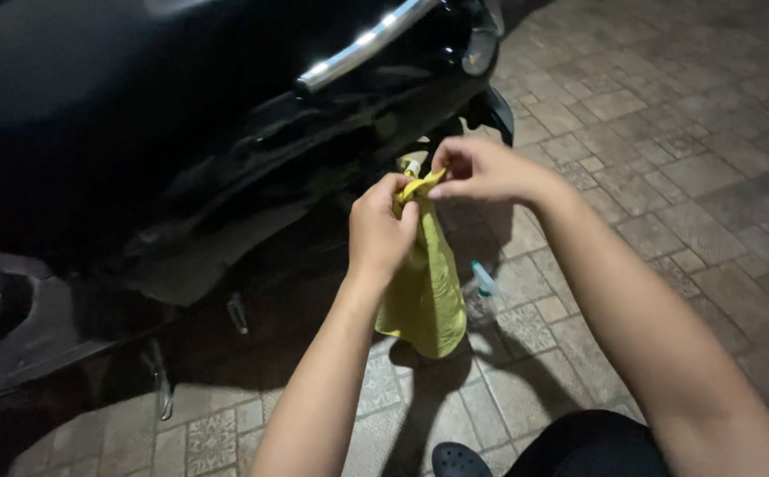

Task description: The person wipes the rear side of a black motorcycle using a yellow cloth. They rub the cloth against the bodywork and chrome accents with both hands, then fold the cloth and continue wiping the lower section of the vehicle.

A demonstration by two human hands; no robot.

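A yellow cloth [427, 291] hangs down in front of me, bunched at its top. My left hand [379, 228] is closed around that top, with a small white nozzle or cap [412, 166] poking out just above it. My right hand [482, 172] pinches the cloth's upper edge from the right, fingers curled on the fabric. Both hands are close together beside the rear of a black scooter [181, 132].
The scooter's chrome grab rail [362, 44] runs above the hands. A clear plastic bottle with a teal cap [480, 291] lies on the paved brick ground [667, 159] behind the cloth. My dark shoe [460, 459] shows at the bottom edge.
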